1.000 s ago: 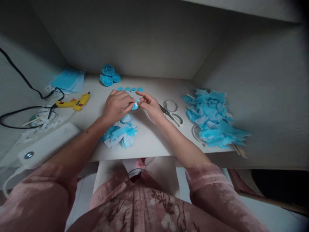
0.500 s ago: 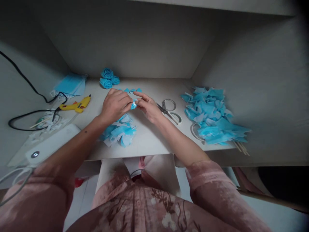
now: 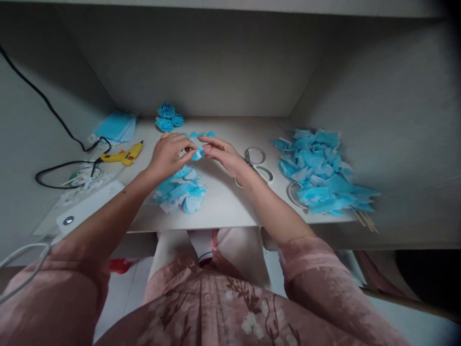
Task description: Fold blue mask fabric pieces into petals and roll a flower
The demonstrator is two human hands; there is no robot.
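Note:
Between my two hands is a small blue-and-white fabric piece (image 3: 198, 154), pinched at its left side by my left hand (image 3: 171, 154). The thumb and fingers of my right hand (image 3: 224, 154) close on its right side. Just below lies a loose pile of blue and white fabric petals (image 3: 182, 192). Beyond my fingertips runs a row of small blue pieces (image 3: 201, 135), partly hidden by the hands. Three blue fabric roses (image 3: 166, 117) sit at the back left. Scissors (image 3: 257, 166) with pale handles lie beside my right wrist, partly covered by it.
At the left are a yellow glue gun (image 3: 124, 154) with a black cord, stacked blue face masks (image 3: 115, 127) and a white power bank (image 3: 90, 206). A large heap of blue fabric pieces (image 3: 317, 168) lies at the right, with thin wooden sticks (image 3: 365, 221) poking out over the table edge.
The small fabric piece now shows more of its white face as my fingers turn it. My left fingers have loosened slightly. The whole view has shifted a little.

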